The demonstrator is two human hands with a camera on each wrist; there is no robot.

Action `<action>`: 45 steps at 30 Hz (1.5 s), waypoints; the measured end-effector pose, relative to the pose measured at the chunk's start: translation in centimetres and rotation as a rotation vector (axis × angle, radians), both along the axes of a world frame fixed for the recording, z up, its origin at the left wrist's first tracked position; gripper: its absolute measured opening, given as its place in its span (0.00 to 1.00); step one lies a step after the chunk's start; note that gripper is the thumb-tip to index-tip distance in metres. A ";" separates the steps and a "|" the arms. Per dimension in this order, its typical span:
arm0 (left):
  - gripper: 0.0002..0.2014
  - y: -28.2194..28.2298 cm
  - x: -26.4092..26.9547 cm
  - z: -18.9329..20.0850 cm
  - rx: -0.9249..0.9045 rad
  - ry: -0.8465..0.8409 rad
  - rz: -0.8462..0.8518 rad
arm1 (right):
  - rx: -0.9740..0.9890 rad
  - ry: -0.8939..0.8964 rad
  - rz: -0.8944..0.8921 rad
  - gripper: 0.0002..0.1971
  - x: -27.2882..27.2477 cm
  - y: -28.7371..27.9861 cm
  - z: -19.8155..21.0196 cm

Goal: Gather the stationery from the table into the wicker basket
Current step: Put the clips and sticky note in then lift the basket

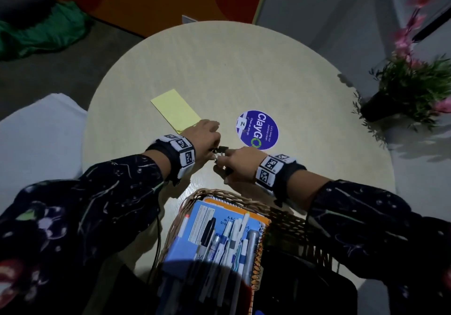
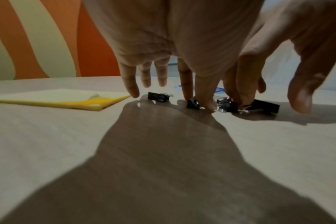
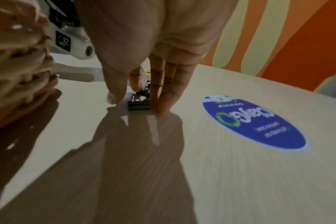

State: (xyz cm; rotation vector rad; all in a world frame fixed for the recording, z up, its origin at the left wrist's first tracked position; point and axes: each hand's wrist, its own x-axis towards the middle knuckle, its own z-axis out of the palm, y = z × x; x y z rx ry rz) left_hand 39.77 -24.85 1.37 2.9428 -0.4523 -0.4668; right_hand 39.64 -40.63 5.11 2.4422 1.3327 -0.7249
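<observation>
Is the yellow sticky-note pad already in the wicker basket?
No, the yellow sticky-note pad lies on the pale round table, beyond the wicker basket.
</observation>
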 end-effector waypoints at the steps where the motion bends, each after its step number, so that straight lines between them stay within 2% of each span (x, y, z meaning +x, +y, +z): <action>1: 0.18 -0.2 0.2 -0.1 -0.007 -0.012 0.023 | 0.039 -0.004 -0.007 0.23 -0.2 0.1 -0.3; 6: 0.14 -0.5 0.9 0.0 -0.046 0.044 0.121 | 0.192 0.028 -0.160 0.14 -0.3 -0.3 -0.9; 10: 0.11 -0.2 1.1 -0.1 -0.121 0.099 0.185 | 0.301 0.130 -0.493 0.09 1.4 -1.0 -0.1; 13: 0.14 -0.6 1.4 0.6 -0.120 0.158 0.189 | 0.419 0.230 -0.743 0.08 2.8 -0.4 0.0; 15: 0.16 -0.6 1.4 0.8 -0.109 0.175 0.199 | 0.460 0.239 -0.754 0.10 3.2 0.4 -0.9; 18: 0.16 -0.5 1.0 0.5 -0.106 0.152 0.239 | 0.387 0.246 -0.664 0.15 3.2 1.4 -2.6; 22: 0.15 -0.5 0.3 0.1 -0.138 0.109 0.312 | 0.303 0.247 -0.617 0.32 3.9 1.7 -3.4; 24: 0.14 -0.6 0.0 0.0 -0.172 0.098 0.353 | 0.232 0.196 -0.563 0.34 3.9 1.9 -3.6; 29: 0.19 -1.2 -0.5 -0.5 -0.251 0.064 0.370 | 0.101 0.094 -0.458 0.27 3.7 2.8 -3.7; 32: 0.15 -1.5 -0.3 -0.3 -0.175 0.099 0.393 | 0.097 0.088 -0.477 0.17 3.5 2.9 -3.6; 35: 0.19 -1.4 -0.2 -0.1 -0.102 0.145 0.368 | 0.134 0.093 -0.474 0.14 3.3 2.1 -2.8; 38: 0.15 -0.8 -0.3 -0.1 -0.038 0.118 0.246 | 0.248 0.164 -0.539 0.08 3.3 0.4 -1.2; 40: 0.12 -0.5 -0.8 -0.2 -0.009 0.091 0.172 | 0.332 0.256 -0.676 0.04 3.6 -1.3 0.1; 41: 0.11 -0.2 -1.1 -0.3 -0.022 0.091 0.154 | 0.374 0.334 -0.770 0.06 3.7 -2.2 0.8; 43: 0.12 0.5 -1.9 0.0 -0.064 0.121 0.176 | 0.461 0.473 -0.933 0.12 3.4 -3.8 2.6; 45: 0.11 1.1 -2.4 1.0 -0.152 0.168 0.274 | 0.535 0.593 -1.022 0.14 2.2 -5.2 4.6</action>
